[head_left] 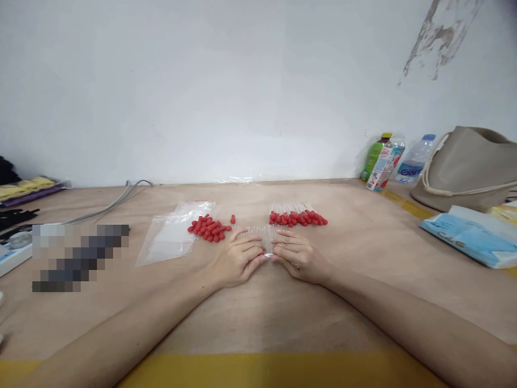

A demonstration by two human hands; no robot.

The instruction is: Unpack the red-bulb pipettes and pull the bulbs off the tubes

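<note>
My left hand [242, 254] and my right hand [299, 255] face each other on the tabletop, fingers curled over a row of clear glass tubes [264, 237]. The tubes lie side by side between them, partly covered by my fingers. Beyond my left hand is a heap of red rubber bulbs [209, 228], with one loose bulb [233, 219] just to its right. Past my right hand, glass droppers [297, 211] lie in a row, red bulbs on their near ends.
Clear plastic bags [169, 231] lie left of the bulbs. A grey cable [107, 207] runs along the far left. At the right stand drink bottles [385, 164], a beige bag [464, 167] and a blue tissue pack [472, 234]. A white wall [242, 97] closes the back.
</note>
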